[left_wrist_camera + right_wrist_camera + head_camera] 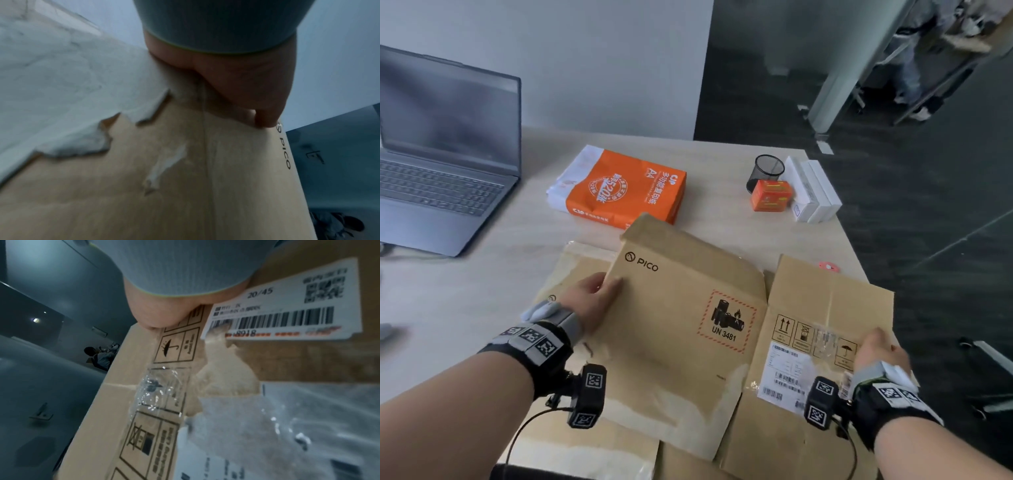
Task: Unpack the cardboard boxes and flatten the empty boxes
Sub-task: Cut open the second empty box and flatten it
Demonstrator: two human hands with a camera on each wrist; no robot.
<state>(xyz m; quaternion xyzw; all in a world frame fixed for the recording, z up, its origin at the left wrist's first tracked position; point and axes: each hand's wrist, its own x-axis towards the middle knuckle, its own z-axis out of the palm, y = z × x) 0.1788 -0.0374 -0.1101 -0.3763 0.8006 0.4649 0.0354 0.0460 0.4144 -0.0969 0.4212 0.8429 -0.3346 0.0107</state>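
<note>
Brown cardboard, a flattened box (688, 329) printed PICO and UN 3481, lies spread over the near part of the pale bench (482, 274), its right panel reaching to the bench's right edge. The left hand (594, 296) rests on the left edge of the raised PICO panel, thumb on top and flat against the board; its other fingers are hidden behind the panel, so I cannot tell whether it grips. The right hand (878, 351) lies on the right panel beside the umbrella symbol, and how its fingers are set cannot be made out. That panel carries a white shipping label (786, 373), crumpled clear tape (825, 337) and torn patches of paper skin. Farther back sit an orange pack of A4 paper (619, 188), an open laptop (438, 164), a black mesh cup (767, 171) and a small orange box (770, 196).
</note>
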